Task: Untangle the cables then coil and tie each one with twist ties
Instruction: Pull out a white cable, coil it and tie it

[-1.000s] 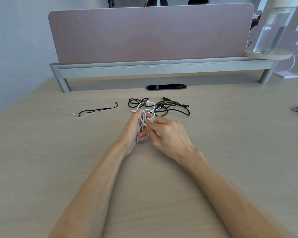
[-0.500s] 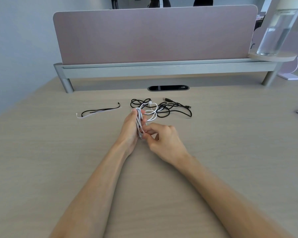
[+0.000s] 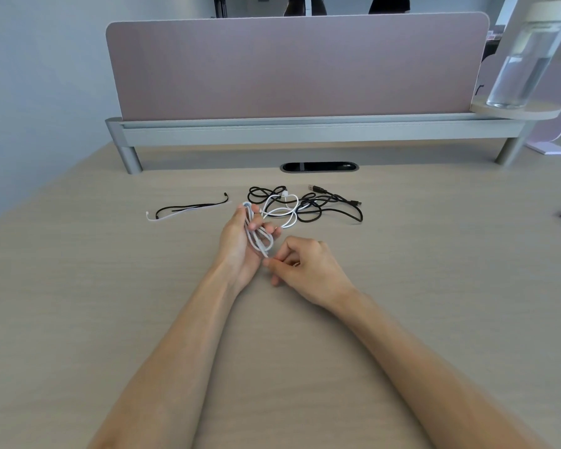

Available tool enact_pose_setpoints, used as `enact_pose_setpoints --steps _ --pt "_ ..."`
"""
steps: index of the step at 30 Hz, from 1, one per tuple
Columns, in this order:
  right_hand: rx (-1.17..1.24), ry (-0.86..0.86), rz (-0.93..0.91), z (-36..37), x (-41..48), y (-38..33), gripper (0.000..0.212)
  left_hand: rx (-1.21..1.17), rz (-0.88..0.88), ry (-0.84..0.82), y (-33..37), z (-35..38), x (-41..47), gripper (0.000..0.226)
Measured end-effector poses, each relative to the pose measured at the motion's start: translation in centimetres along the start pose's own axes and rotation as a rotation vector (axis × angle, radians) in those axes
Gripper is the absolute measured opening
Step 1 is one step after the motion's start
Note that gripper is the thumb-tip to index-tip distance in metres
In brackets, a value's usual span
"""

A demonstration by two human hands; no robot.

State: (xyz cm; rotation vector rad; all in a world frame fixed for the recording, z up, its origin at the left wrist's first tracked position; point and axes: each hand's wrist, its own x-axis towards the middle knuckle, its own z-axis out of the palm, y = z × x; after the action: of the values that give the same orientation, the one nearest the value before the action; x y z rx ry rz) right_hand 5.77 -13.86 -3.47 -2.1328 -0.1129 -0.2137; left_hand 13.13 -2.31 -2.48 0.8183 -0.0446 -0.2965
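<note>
I have the white cable [image 3: 254,238] partly coiled. Several long loops lie across the palm of my left hand [image 3: 237,244], whose thumb and curled fingers close round them so the turns cannot slip apart. My right hand [image 3: 308,270] sits just beside the left hand's heel, with thumb and forefinger [image 3: 272,262] pinching the strand where it leaves the bottom of the coil. I judge that this grip is there to keep tension on the cable and guide the next turn.

The rest of the white cable runs off past the left fingertips in a loose loop on the table [image 3: 434,254]. That loop reaches into the black cable [image 3: 324,207], which lies in a heap beyond both hands. The two look crossed there, though I cannot tell whether they are truly knotted. I judge the untangling only part done, and that the slack must be drawn gently or the black heap will drag along.

The twist ties [image 3: 188,209], black and white strips, lie flat well out to the left of the left hand. They are apart from the cables and within reach for when the coil is finished.

Farther off, beyond the black cable, stands a pink desk screen [image 3: 289,66], and a water bottle [image 3: 525,59] is far out past the right hand
</note>
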Motion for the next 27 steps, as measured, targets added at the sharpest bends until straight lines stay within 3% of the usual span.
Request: enact_pose_setpoints --steps 3,7,12,15,20,27 --pt "-0.094 -0.096 0.033 -0.5 0.0 -0.3 0.034 0.016 -0.030 0.033 0.6 -0.1 -0.1 0.035" --pt "-0.324 -0.212 0.024 -2.3 0.6 -0.2 0.015 0.318 -0.019 0.126 1.0 -0.5 0.0 0.031" --pt "-0.466 0.019 0.076 -5.2 1.5 1.1 0.008 0.903 0.017 0.013 -0.1 0.3 -0.4 0.038" --pt "-0.603 0.246 0.045 -6.3 1.2 1.2 0.012 1.081 -0.080 -0.122 0.3 0.7 -0.9 0.036" --pt "-0.566 0.367 0.013 -6.1 1.3 1.6 0.013 1.147 -0.231 -0.283 0.4 1.3 -1.5 0.041" --pt "-0.586 0.491 0.043 -5.1 1.7 2.0 0.017 1.008 -0.256 -0.259 0.2 1.2 -1.2 0.039"
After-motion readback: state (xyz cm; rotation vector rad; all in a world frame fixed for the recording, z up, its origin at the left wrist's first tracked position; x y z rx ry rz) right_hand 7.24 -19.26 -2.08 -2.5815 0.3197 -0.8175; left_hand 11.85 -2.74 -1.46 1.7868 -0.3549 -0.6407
